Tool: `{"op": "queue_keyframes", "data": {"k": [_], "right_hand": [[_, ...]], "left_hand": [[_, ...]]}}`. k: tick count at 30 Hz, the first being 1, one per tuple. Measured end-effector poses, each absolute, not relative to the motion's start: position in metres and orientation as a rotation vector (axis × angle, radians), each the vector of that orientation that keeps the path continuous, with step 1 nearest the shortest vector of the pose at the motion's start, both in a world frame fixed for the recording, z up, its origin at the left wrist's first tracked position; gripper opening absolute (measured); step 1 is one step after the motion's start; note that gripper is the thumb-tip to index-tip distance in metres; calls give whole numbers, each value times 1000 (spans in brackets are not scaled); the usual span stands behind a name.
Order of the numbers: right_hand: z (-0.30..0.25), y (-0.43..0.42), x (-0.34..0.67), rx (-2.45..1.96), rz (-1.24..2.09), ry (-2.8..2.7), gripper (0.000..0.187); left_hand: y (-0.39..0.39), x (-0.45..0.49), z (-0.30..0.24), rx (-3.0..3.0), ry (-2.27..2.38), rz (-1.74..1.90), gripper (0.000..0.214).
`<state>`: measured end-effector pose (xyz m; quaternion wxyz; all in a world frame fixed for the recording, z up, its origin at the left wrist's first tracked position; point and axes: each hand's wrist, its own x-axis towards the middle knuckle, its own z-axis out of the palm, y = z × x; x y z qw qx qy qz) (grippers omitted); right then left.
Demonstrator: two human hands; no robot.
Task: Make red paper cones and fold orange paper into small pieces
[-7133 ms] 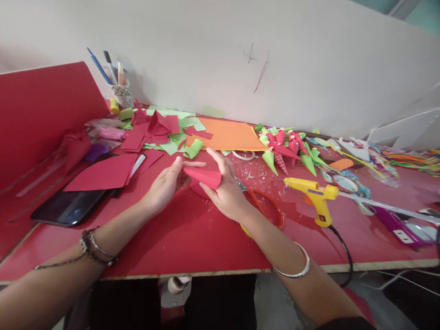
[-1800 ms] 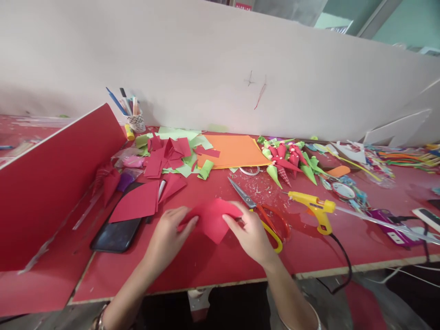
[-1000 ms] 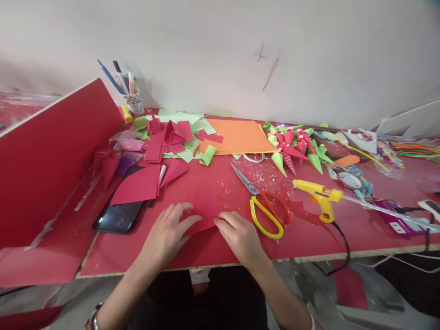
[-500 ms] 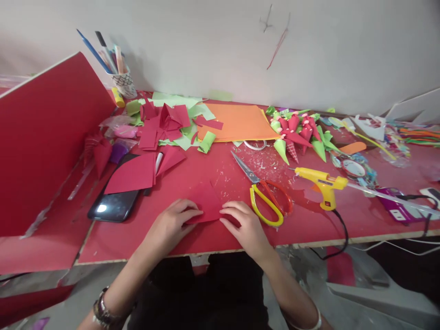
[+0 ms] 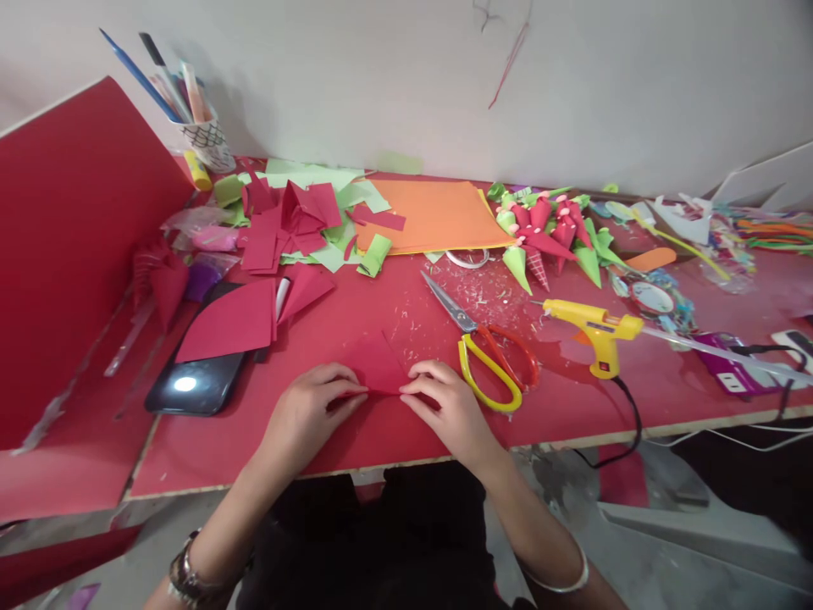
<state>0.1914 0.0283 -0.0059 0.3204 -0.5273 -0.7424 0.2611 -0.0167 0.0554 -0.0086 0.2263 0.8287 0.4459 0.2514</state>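
Note:
A piece of red paper [image 5: 379,364] is held between my two hands over the front of the red table. My left hand [image 5: 311,407] pinches its near left edge between thumb and fingers. On the opposite side, my right hand [image 5: 448,411] pinches the near right edge the same way. The paper's near edge looks straight between the fingertips, and its far part is hard to tell from the red tabletop. Just right of my right hand lie scissors [image 5: 470,326] with one yellow and one red handle, their blades slightly apart.
A phone [image 5: 196,390] lies left under red paper sheets [image 5: 229,322]. Orange sheets [image 5: 438,216], red and green scraps and small paper cones [image 5: 546,229] sit at the back. A yellow glue gun [image 5: 590,326] with a cord rests right. A pen cup [image 5: 208,144] stands back left.
Both hands now pinch the paper's near edge, which has risen slightly and looks straighter. The camera view has shifted a little, so the table's things appear moved left and up.

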Motion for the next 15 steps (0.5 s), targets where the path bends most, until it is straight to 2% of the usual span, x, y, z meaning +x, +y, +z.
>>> {"op": "queue_keyframes", "data": {"k": [15], "right_hand": [[-8, 28, 180, -1540, 590, -1813, 9]], "left_hand": [[54, -16, -12, 2313, 1606, 632, 31]]}}
